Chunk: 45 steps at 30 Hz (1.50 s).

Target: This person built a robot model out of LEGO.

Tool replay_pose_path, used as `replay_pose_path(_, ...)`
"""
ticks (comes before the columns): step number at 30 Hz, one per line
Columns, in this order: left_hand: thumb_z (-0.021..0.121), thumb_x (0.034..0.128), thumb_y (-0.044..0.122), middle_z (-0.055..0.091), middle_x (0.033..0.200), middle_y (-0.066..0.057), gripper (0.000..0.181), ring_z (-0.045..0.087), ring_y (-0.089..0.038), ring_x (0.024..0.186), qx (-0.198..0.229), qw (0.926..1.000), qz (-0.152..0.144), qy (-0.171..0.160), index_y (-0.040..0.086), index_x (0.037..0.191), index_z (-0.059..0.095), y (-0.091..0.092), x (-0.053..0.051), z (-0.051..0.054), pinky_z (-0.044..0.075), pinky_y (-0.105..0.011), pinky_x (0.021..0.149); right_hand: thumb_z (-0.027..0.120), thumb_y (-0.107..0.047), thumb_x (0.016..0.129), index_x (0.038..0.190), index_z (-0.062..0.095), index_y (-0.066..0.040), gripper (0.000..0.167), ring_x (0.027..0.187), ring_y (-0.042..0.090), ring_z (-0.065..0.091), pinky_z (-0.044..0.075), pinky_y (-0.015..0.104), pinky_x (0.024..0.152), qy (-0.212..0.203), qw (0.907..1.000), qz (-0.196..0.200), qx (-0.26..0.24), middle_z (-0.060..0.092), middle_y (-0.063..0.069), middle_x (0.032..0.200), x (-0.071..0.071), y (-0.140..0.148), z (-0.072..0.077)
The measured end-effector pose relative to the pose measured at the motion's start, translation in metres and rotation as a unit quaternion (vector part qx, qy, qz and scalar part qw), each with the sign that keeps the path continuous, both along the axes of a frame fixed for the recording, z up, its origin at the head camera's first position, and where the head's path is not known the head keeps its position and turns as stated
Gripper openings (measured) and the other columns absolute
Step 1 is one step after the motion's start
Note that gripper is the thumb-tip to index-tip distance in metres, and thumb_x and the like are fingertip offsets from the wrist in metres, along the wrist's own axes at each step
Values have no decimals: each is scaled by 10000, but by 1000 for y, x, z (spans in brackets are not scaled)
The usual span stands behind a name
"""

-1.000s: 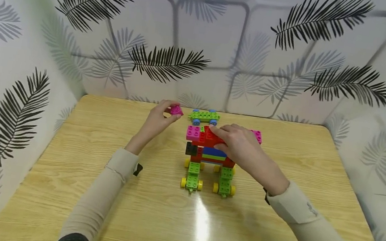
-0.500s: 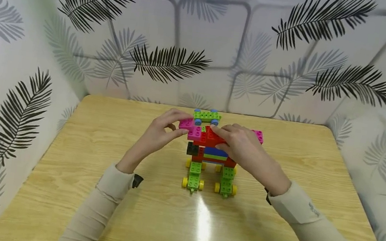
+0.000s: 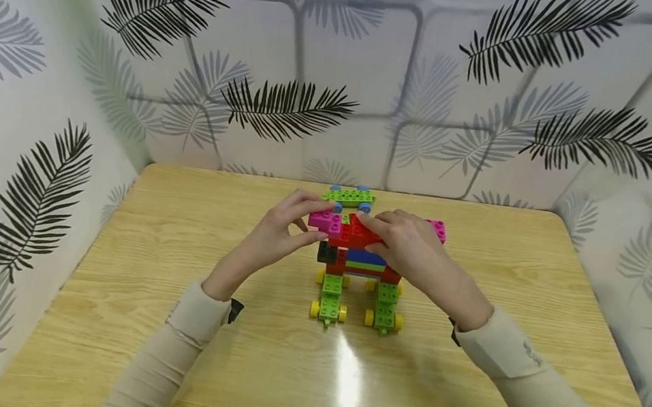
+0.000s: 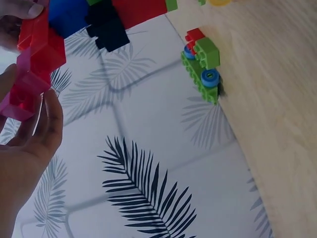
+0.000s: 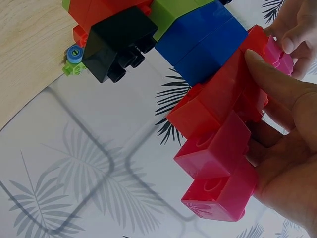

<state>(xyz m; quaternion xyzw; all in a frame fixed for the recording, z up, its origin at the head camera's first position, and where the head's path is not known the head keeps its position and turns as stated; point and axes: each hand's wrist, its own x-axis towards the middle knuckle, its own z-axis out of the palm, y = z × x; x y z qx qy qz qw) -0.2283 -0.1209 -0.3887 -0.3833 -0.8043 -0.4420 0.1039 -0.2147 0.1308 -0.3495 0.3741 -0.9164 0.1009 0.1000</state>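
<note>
A toy-brick figure stands mid-table, with green wheeled legs (image 3: 331, 297), a blue brick (image 3: 365, 257) and a black brick (image 3: 327, 252) in its body, and red bricks (image 3: 359, 233) across the top. At its left end my left hand (image 3: 272, 234) pinches a pink brick (image 4: 19, 103) between thumb and fingers, against another pink brick (image 4: 35, 72) joined to the red ones. My right hand (image 3: 413, 249) grips the red top bricks (image 5: 213, 104) from the right. Two pink bricks (image 5: 218, 191) at the right end sit stepped beside my right palm. The exact seating of the left pink brick is unclear.
Behind the figure, near the table's back edge, is a green wheeled base (image 3: 351, 198) with blue wheels. It carries a red brick (image 4: 195, 35) and a green brick (image 4: 207, 53). Leaf-patterned walls (image 3: 344, 61) border the wooden table (image 3: 207, 215) at the back and sides.
My left hand has carried the pink brick rightward and slightly down, onto the left end of the figure. The right hand keeps its grip on the red bricks in the same place.
</note>
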Motion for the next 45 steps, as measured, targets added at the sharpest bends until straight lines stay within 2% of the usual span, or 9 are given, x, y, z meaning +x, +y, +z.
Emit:
replay_pose_path(7,747,800,-3,538,1187,-117,541,550,-231,980,497,9987,64,126,52,1308,569,6,-1,-17,556,-393,715,789,-145,804,1280,622,-41,515,915,320,658,550,410,782,34,10000,17,-27,693,167,1041,1,0,-1)
replay_pose_path(10,745,793,-18,534,1192,-130,550,555,-242,973,609,9979,113,185,48,1307,560,8,-1,-21,559,-401,706,791,-153,802,1283,622,-47,520,921,317,659,550,409,788,62,10000,4,-21,693,163,1045,0,1,-2)
replay_pose_path(16,735,801,-14,539,1207,-140,540,558,-231,965,596,9976,251,233,52,1308,563,11,1,-19,557,-369,702,789,-158,805,1288,618,-51,523,939,324,656,544,419,806,62,10000,5,-24,689,166,1061,0,2,-2)
replay_pose_path(24,740,795,-11,550,1198,-131,534,578,-216,938,505,9980,280,259,53,1299,577,10,0,-18,551,-337,707,789,-165,805,1285,621,-54,521,928,316,658,547,410,798,112,9999,7,2,692,160,1054,0,1,-2)
replay_pose_path(32,756,772,-30,581,1198,-135,527,580,-209,893,599,9968,294,438,26,1269,590,9,-2,-20,532,-295,681,789,-162,805,1284,624,-59,517,940,323,657,543,419,813,111,9999,-4,-30,691,165,1063,1,1,-3)
replay_pose_path(45,756,764,-32,606,1172,-144,500,589,-215,873,726,9963,297,361,28,1242,620,9,-2,-20,543,-362,673,787,-170,809,1283,622,-55,515,948,325,652,538,431,824,66,10000,-48,19,686,164,1076,2,1,-2)
